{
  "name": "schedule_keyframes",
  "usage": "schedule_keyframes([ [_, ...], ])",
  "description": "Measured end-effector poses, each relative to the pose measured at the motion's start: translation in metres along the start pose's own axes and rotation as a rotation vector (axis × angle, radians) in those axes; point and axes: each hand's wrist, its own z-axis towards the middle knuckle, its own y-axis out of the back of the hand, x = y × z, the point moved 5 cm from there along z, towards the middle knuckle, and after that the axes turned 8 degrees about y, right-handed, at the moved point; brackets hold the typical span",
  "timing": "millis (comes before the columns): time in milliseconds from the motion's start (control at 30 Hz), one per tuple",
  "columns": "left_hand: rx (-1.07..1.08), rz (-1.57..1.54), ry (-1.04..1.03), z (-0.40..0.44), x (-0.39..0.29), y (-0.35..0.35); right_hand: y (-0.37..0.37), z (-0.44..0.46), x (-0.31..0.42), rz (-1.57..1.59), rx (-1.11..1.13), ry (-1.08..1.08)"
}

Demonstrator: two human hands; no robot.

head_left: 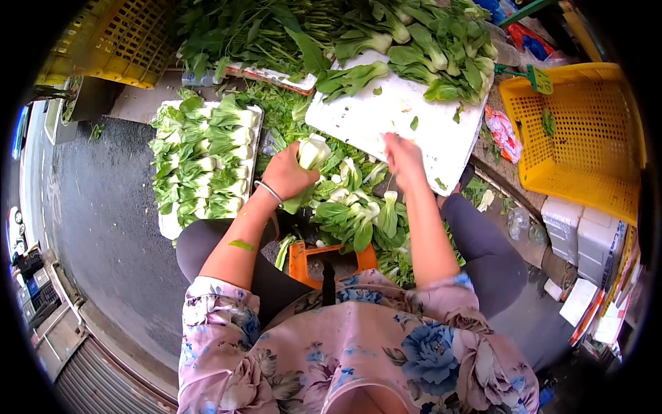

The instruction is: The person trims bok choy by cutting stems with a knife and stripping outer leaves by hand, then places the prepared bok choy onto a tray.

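Note:
My left hand (288, 172) is closed around a bok choy (314, 153), its pale base pointing up. My right hand (405, 160) is closed and slightly smeared by motion, over the near edge of a white foam board (376, 119). A thin line shows just below its fingers; what it grips cannot be made out. Below and between my hands lies a heap of bok choy and loose leaves (355, 210). Left of my left hand, trimmed bok choy (207, 162) lie in neat rows on a white tray (256, 127).
More bok choy (441, 55) are piled at the board's far end. Long leafy greens (241, 34) lie at the back. Yellow crates stand at right (579, 138) and upper left (117, 41). An orange stool (298, 262) is between my legs. White foam boxes (600, 238) stand at right.

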Motion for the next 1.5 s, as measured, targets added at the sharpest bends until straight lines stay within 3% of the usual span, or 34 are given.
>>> schedule_keyframes([
  [100, -0.035, -0.098, -0.013, 0.004, -0.001, 0.004, -0.019, 0.070, 0.044, 0.067, -0.284, 0.230],
  [200, -0.076, -0.262, 0.031, 0.009, 0.002, 0.008, -0.041, 0.134, 0.057, -0.028, -0.372, 0.222],
  [267, -0.054, -0.454, 0.047, 0.011, 0.002, 0.013, -0.053, 0.151, 0.049, 0.163, -0.461, 0.027],
  [433, -0.091, -0.650, 0.144, 0.018, 0.009, 0.023, -0.042, 0.148, 0.023, 0.380, -0.223, 0.012],
  [500, -0.061, -0.980, 0.012, 0.018, 0.000, 0.026, -0.039, 0.116, 0.031, 0.370, 0.018, 0.219],
  [600, 0.021, -0.995, -0.087, 0.009, -0.015, 0.029, -0.043, 0.053, 0.037, 0.167, 0.211, 0.351],
  [633, 0.051, -1.008, -0.154, 0.006, -0.019, 0.030, -0.050, 0.025, 0.048, 0.242, 0.247, 0.395],
  [700, 0.089, -0.971, -0.127, 0.004, -0.018, 0.023, -0.054, -0.008, 0.054, 0.107, 0.254, 0.386],
  [767, 0.235, -1.053, -0.178, -0.001, -0.025, 0.012, -0.060, -0.029, 0.056, 0.106, 0.320, 0.553],
  [900, 0.338, -1.088, -0.192, -0.009, -0.031, 0.001, -0.069, -0.063, 0.063, 0.187, 0.334, 0.582],
  [1000, 0.301, -1.056, -0.235, -0.010, -0.031, 0.003, -0.063, -0.079, 0.071, 0.063, 0.323, 0.692],
  [1100, 0.231, -0.979, -0.245, -0.009, -0.030, 0.004, -0.045, -0.090, 0.077, -0.191, 0.171, 0.539],
  [1133, 0.185, -0.927, -0.247, -0.009, -0.029, 0.006, -0.041, -0.090, 0.077, -0.242, 0.144, 0.621],
  [1233, 0.108, -0.829, -0.273, -0.009, -0.027, 0.006, -0.045, -0.096, 0.072, 0.006, 0.261, 0.529],
  [1300, -0.003, -0.689, -0.345, -0.012, -0.030, 0.009, -0.054, -0.098, 0.071, -0.049, 0.279, 0.566],
  [1500, -0.005, -0.677, -0.380, -0.018, -0.033, 0.011, -0.070, -0.091, 0.068, -0.008, 0.296, 0.610],
])
